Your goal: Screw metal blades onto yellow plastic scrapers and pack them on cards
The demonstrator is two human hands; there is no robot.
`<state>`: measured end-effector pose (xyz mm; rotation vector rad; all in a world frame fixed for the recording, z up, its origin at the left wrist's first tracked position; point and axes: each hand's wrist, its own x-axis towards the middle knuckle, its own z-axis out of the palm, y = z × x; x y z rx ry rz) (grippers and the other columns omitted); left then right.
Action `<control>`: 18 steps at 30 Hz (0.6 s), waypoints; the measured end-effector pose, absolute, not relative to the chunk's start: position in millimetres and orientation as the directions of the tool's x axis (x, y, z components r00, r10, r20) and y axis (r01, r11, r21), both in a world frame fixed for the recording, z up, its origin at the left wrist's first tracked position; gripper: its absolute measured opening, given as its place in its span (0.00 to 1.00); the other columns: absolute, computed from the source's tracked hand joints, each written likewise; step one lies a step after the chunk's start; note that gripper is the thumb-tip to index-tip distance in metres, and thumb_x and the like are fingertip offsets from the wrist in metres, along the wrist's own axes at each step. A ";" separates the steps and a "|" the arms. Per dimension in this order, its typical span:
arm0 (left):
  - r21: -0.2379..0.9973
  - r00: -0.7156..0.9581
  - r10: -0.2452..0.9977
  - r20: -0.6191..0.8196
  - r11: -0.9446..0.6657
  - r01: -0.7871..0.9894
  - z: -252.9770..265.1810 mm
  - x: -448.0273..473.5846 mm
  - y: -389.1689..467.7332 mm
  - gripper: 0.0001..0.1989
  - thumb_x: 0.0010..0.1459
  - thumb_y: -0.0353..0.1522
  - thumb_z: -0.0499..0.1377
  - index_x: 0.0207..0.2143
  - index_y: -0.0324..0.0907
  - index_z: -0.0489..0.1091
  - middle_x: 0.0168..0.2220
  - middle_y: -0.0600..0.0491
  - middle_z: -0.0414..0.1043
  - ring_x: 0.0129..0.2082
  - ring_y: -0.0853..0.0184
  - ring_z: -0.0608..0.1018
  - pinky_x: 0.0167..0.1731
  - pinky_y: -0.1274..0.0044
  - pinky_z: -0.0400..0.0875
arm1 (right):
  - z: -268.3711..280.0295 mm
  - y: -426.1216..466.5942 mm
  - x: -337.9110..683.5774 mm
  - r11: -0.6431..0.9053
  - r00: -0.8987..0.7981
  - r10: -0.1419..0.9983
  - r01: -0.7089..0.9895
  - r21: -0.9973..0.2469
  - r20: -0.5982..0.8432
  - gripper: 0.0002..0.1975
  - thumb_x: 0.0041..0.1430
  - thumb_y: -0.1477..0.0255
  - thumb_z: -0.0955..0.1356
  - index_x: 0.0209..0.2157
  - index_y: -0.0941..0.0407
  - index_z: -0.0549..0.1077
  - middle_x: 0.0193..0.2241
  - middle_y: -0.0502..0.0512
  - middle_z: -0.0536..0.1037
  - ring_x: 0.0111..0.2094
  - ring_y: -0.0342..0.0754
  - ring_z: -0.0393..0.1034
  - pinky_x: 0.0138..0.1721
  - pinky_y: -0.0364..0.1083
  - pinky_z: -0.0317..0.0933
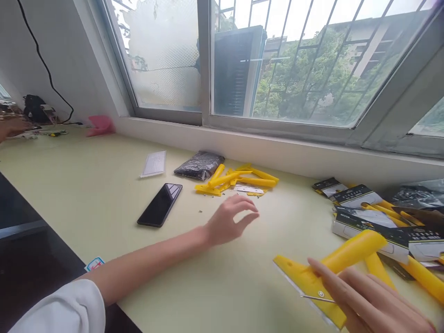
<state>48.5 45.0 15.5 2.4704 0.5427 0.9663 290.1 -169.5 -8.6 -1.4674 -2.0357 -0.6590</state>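
Note:
My left hand is over the middle of the table, thumb and fingertips drawn together in a pinch; anything between the tips is too small to make out. My right hand, closed, holds a yellow scraper with a thick rounded handle and a wide flat head edged by a pale blade. A thin metal shaft, like a screwdriver's, sticks out from under those fingers across the head, near a round screw. Beyond my left hand lies a pile of yellow scraper parts with tiny screws in front.
A black phone lies left of my left hand. Behind it are a clear plastic packet and a bag of black pieces. Black-and-white packages with yellow scrapers crowd the right side. Another person's hand is at far left.

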 end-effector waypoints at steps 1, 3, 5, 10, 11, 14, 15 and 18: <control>0.512 0.661 0.542 0.519 -0.816 0.267 16.5 43.7 57.1 0.11 0.68 0.36 0.56 0.42 0.39 0.74 0.47 0.43 0.76 0.50 0.60 0.75 0.55 0.64 0.68 | -4.5 -171.4 289.9 0.285 -0.265 0.688 0.955 0.085 0.676 0.26 0.68 0.76 0.64 0.66 0.48 0.65 0.32 0.49 0.72 0.31 0.40 0.69 0.39 0.39 0.61; 0.487 0.656 0.603 0.454 -0.785 0.384 15.7 34.6 76.8 0.09 0.65 0.34 0.59 0.43 0.40 0.75 0.45 0.44 0.75 0.48 0.56 0.73 0.54 0.59 0.66 | 1.9 -173.6 287.9 0.303 -0.276 0.684 0.950 0.081 0.675 0.26 0.68 0.78 0.63 0.66 0.51 0.65 0.31 0.50 0.71 0.29 0.38 0.68 0.36 0.37 0.60; 0.464 0.657 0.650 0.383 -0.750 0.471 12.2 28.1 87.2 0.06 0.62 0.33 0.60 0.36 0.39 0.75 0.40 0.44 0.73 0.44 0.55 0.71 0.50 0.60 0.66 | 5.1 -174.6 285.7 0.306 -0.235 0.699 0.952 0.014 0.675 0.26 0.69 0.79 0.61 0.66 0.50 0.65 0.32 0.50 0.70 0.29 0.36 0.67 0.35 0.36 0.59; 0.448 0.674 0.701 0.233 -0.692 0.566 4.0 25.2 88.9 0.17 0.64 0.29 0.54 0.21 0.39 0.68 0.33 0.47 0.67 0.33 0.62 0.71 0.36 0.72 0.67 | 5.2 -174.6 284.9 0.305 -0.193 0.708 0.951 -0.048 0.679 0.25 0.69 0.80 0.60 0.64 0.50 0.68 0.34 0.51 0.68 0.29 0.35 0.66 0.32 0.36 0.57; 0.451 0.674 0.707 0.213 -0.683 0.574 3.8 25.3 89.2 0.17 0.63 0.27 0.53 0.20 0.39 0.67 0.32 0.47 0.67 0.32 0.64 0.71 0.34 0.73 0.66 | 4.9 -174.6 284.3 0.311 -0.199 0.706 0.949 -0.046 0.680 0.25 0.69 0.80 0.60 0.63 0.51 0.69 0.34 0.51 0.68 0.30 0.35 0.65 0.32 0.36 0.56; 0.463 0.671 0.719 0.177 -0.663 0.588 5.6 24.1 93.5 0.15 0.61 0.24 0.52 0.21 0.38 0.69 0.32 0.48 0.69 0.31 0.65 0.72 0.34 0.74 0.66 | 4.2 -175.4 280.0 0.299 -0.160 0.703 0.950 -0.083 0.693 0.25 0.68 0.81 0.60 0.62 0.49 0.69 0.35 0.51 0.67 0.30 0.35 0.64 0.33 0.36 0.56; 0.468 0.674 0.720 0.168 -0.660 0.588 6.7 22.9 95.5 0.14 0.61 0.23 0.53 0.23 0.38 0.70 0.32 0.49 0.70 0.32 0.66 0.73 0.35 0.74 0.67 | 3.9 -175.8 278.2 0.292 -0.143 0.702 0.951 -0.098 0.697 0.26 0.68 0.82 0.59 0.62 0.48 0.69 0.35 0.51 0.67 0.31 0.35 0.64 0.34 0.36 0.56; 0.487 0.693 0.709 0.127 -0.653 0.579 9.8 18.5 101.0 0.08 0.61 0.25 0.58 0.29 0.38 0.73 0.34 0.51 0.74 0.35 0.67 0.76 0.38 0.74 0.71 | 3.1 -176.1 275.2 0.272 -0.123 0.702 0.957 -0.105 0.701 0.28 0.68 0.82 0.58 0.63 0.46 0.68 0.36 0.51 0.67 0.31 0.35 0.64 0.33 0.37 0.55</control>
